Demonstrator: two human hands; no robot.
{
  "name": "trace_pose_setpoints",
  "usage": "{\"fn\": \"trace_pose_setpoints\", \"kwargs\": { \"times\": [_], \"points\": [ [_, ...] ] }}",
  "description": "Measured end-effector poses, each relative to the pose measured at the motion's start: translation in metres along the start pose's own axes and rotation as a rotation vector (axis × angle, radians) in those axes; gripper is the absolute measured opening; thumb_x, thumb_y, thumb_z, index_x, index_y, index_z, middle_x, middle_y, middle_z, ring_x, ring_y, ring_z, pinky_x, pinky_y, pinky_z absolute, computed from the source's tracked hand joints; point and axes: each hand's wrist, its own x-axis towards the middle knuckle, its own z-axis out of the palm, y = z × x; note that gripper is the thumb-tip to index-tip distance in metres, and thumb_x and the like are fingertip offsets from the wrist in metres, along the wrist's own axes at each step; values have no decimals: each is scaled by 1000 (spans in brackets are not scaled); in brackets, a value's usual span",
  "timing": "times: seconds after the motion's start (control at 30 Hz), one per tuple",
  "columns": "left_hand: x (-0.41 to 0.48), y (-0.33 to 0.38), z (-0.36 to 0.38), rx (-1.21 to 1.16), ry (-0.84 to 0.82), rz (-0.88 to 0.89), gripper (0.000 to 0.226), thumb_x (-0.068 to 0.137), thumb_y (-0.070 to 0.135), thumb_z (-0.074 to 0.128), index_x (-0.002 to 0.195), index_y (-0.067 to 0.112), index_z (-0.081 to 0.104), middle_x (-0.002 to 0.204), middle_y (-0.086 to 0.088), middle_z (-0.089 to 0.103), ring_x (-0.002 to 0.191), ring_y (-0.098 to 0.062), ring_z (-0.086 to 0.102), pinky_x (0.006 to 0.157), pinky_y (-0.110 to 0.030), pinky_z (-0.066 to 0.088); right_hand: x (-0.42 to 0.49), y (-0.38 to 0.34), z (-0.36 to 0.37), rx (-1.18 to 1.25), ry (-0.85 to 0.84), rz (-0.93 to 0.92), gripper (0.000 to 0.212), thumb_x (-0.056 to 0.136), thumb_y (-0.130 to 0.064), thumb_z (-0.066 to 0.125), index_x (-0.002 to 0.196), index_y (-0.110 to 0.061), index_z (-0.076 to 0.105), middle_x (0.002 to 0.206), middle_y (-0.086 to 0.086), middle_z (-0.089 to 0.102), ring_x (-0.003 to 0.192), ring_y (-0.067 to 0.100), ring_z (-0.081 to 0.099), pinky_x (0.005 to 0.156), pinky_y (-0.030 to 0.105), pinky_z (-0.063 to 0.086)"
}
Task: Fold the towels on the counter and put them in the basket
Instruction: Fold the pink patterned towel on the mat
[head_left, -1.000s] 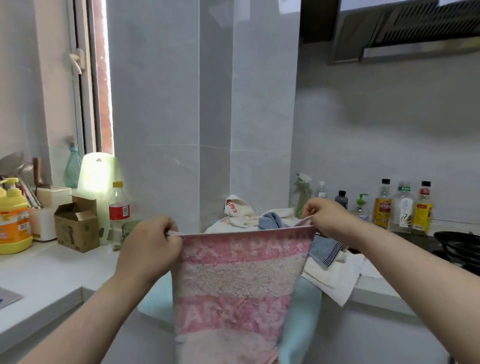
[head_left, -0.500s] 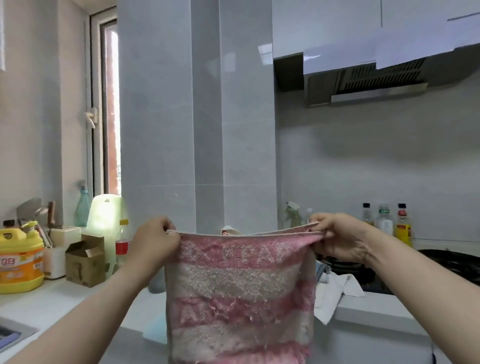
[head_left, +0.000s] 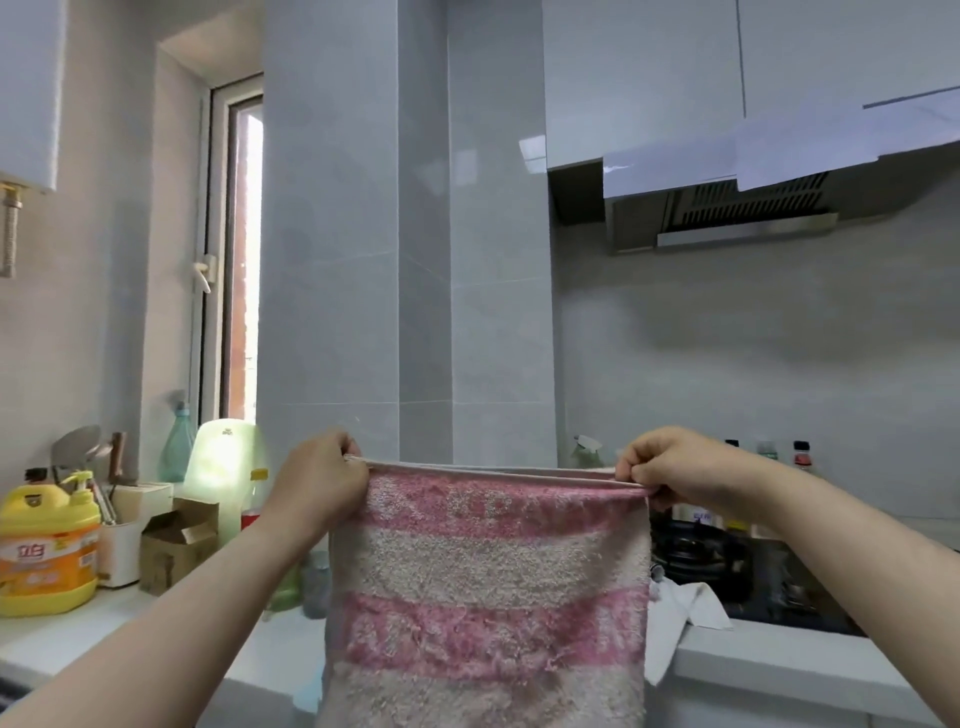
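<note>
Up in the air, a pink-and-cream striped towel (head_left: 488, 587) hangs in front of the counter (head_left: 769, 660), stretched taut by its top corners. Left hand (head_left: 319, 483) pinches one corner, right hand (head_left: 675, 467) the other. A white cloth (head_left: 680, 613) drapes over the counter edge beside the stove (head_left: 727, 561).

Open air above towel (head_left: 488, 582); box (head_left: 174, 545), detergent jug (head_left: 47, 551) (perhaps more) at left.
</note>
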Motion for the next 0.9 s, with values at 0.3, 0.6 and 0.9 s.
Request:
{"fn": "trace_pose_setpoints", "kwargs": {
  "times": [0.3, 0.6, 0.9],
  "points": [
    [3, -3, -5, -38, -9, -6, 14, 83, 4, 49, 71, 11, 54, 69, -7, 58, 64, -20, 51, 54, -29, 38, -5, -17, 0, -82, 114, -99, 38, 93, 12, 44, 89, -13, 73, 84, 0, 71, 60, -4, 61, 62, 12, 50],
    [19, -7, 0, -67, -28, -31, 14, 80, 3, 48, 69, 9, 55, 69, -10, 59, 65, -23, 53, 56, -30, 40, 1, -5, -4, 5, -74, -74, 15, 91, -15, 65, 95, -1, 68, 81, 6, 63, 75, 16, 54, 65, 24, 40],
    [42, -22, 30, -28, -37, -24, 12, 78, 4, 50, 71, 9, 59, 70, -8, 61, 67, -22, 54, 56, -29, 39, 53, 30, 9, 47, 246, -45, 32, 83, 3, 69, 104, -20, 59, 87, 9, 67, 75, 22, 63, 62, 28, 48]
  ]
}}
